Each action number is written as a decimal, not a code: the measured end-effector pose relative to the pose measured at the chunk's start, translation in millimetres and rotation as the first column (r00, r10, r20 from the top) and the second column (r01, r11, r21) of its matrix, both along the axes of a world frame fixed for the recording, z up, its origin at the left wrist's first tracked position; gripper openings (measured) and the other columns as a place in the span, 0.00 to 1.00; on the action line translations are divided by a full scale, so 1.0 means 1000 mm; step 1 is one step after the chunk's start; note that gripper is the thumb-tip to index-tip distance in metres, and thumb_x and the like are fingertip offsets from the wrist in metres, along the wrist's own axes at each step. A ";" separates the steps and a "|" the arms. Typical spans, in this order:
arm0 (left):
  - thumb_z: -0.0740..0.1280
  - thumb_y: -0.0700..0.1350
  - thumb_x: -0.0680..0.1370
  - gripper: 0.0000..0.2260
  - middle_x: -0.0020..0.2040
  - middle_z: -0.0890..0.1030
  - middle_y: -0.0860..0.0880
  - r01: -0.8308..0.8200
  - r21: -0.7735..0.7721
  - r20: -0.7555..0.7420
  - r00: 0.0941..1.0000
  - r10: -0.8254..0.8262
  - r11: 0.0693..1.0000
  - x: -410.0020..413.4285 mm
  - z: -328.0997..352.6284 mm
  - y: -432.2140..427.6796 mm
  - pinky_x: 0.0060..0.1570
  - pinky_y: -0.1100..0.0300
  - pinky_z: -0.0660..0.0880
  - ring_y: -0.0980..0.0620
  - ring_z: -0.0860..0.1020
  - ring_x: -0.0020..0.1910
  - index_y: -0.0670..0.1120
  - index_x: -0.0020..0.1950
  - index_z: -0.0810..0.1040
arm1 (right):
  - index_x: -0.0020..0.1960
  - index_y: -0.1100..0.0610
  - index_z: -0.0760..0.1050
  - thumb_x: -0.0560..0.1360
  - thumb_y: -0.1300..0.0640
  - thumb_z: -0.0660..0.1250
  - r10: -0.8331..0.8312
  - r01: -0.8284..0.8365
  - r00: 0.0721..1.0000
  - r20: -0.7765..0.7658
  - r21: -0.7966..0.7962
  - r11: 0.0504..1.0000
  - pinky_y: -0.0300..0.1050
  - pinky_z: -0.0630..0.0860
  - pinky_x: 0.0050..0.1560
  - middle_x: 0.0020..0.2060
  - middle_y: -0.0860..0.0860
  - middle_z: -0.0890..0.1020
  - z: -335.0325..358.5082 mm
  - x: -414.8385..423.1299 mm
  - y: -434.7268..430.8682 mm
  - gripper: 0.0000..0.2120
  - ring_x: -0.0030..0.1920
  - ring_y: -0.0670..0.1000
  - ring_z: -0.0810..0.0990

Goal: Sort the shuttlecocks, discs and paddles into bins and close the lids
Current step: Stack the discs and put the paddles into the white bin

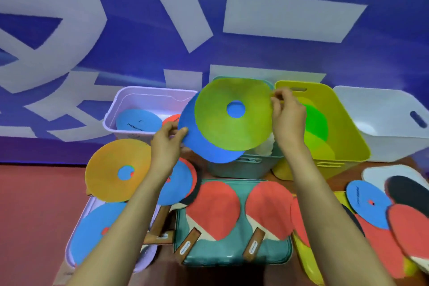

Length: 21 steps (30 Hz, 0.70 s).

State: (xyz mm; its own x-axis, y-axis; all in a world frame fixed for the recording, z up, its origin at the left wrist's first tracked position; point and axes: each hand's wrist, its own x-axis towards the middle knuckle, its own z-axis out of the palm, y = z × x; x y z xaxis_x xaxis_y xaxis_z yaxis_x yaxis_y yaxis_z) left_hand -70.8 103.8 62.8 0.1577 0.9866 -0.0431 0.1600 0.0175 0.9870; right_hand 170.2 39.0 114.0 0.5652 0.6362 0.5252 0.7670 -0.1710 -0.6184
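Pinching the rim of a flat blue disc (204,148), the left hand (167,140) holds it raised over a grey-green plastic bin (241,168). The right hand (289,118) pinches the right edge of a lime-green disc with a centre hole (218,123), which overlaps the blue one. A yellow plastic bin (346,127) just beside holds green discs (315,123).
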 end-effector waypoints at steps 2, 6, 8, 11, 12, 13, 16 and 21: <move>0.66 0.38 0.76 0.06 0.39 0.79 0.44 0.099 0.020 -0.124 0.988 -0.096 0.995 0.026 0.010 0.003 0.36 0.59 0.74 0.54 0.76 0.34 0.47 0.42 0.79 | 0.53 0.64 0.74 0.76 0.65 0.61 -0.071 0.072 0.995 -0.070 0.011 0.997 0.49 0.65 0.44 0.47 0.62 0.81 0.006 0.031 -0.007 0.07 0.47 0.63 0.78; 0.68 0.39 0.75 0.08 0.37 0.79 0.45 0.263 0.054 -0.409 0.886 -0.219 0.963 0.092 0.037 0.003 0.33 0.62 0.72 0.51 0.76 0.33 0.41 0.53 0.81 | 0.61 0.60 0.70 0.75 0.69 0.56 -0.148 0.155 0.981 -0.126 0.051 0.987 0.49 0.67 0.45 0.53 0.60 0.78 0.019 0.094 -0.020 0.16 0.52 0.62 0.76; 0.68 0.37 0.74 0.09 0.33 0.78 0.47 0.298 -0.013 -0.369 0.886 -0.282 0.955 0.135 0.045 0.002 0.32 0.60 0.79 0.53 0.79 0.28 0.40 0.54 0.78 | 0.63 0.58 0.69 0.75 0.70 0.54 -0.171 0.179 0.978 -0.118 0.055 0.982 0.48 0.65 0.46 0.56 0.58 0.78 0.028 0.132 -0.025 0.19 0.53 0.61 0.75; 0.65 0.34 0.75 0.09 0.35 0.78 0.46 0.372 -0.065 -0.364 0.855 -0.369 0.926 0.200 0.049 0.000 0.35 0.54 0.81 0.55 0.80 0.25 0.39 0.54 0.77 | 0.62 0.57 0.70 0.76 0.70 0.54 -0.179 0.182 0.978 -0.109 0.017 0.983 0.47 0.66 0.48 0.58 0.57 0.77 0.036 0.185 -0.027 0.18 0.55 0.60 0.75; 0.64 0.34 0.76 0.08 0.37 0.79 0.44 0.394 -0.060 -0.394 0.835 -0.385 0.917 0.224 0.048 -0.002 0.35 0.56 0.80 0.56 0.79 0.23 0.40 0.53 0.77 | 0.62 0.58 0.70 0.76 0.69 0.54 -0.173 0.174 0.979 -0.106 0.002 0.985 0.47 0.66 0.48 0.57 0.58 0.77 0.035 0.205 -0.028 0.18 0.55 0.60 0.75; 0.63 0.34 0.75 0.08 0.38 0.80 0.43 0.407 -0.050 -0.423 0.818 -0.389 0.912 0.247 0.045 -0.002 0.33 0.59 0.80 0.55 0.79 0.22 0.42 0.52 0.77 | 0.61 0.58 0.71 0.76 0.69 0.54 -0.164 0.163 0.981 -0.100 -0.019 0.986 0.47 0.66 0.49 0.57 0.58 0.77 0.034 0.223 -0.028 0.17 0.55 0.60 0.75; 0.61 0.33 0.72 0.11 0.41 0.83 0.37 0.444 -0.034 -0.562 0.732 -0.385 0.895 0.306 0.027 -0.004 0.41 0.50 0.81 0.44 0.83 0.36 0.40 0.51 0.79 | 0.60 0.60 0.71 0.75 0.70 0.54 -0.116 0.107 0.990 -0.081 -0.113 0.988 0.48 0.66 0.48 0.56 0.60 0.77 0.020 0.266 -0.024 0.16 0.54 0.60 0.74; 0.58 0.32 0.74 0.14 0.54 0.80 0.37 0.544 -0.079 -0.858 0.390 -0.335 0.835 0.359 -0.015 -0.015 0.51 0.47 0.74 0.38 0.78 0.54 0.37 0.57 0.77 | 0.59 0.61 0.69 0.75 0.69 0.53 -0.005 -0.013 0.999 -0.047 -0.376 0.927 0.54 0.69 0.50 0.56 0.62 0.75 -0.030 0.308 -0.002 0.15 0.54 0.63 0.74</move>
State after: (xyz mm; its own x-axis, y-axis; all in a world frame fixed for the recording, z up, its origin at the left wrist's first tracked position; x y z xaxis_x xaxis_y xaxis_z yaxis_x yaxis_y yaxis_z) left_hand 287.9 88.7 47.4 0.5662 0.7900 -0.2351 0.8053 -0.4693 0.3624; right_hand 478.2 36.7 84.3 0.5804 0.7840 0.2203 0.7401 -0.3950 -0.5442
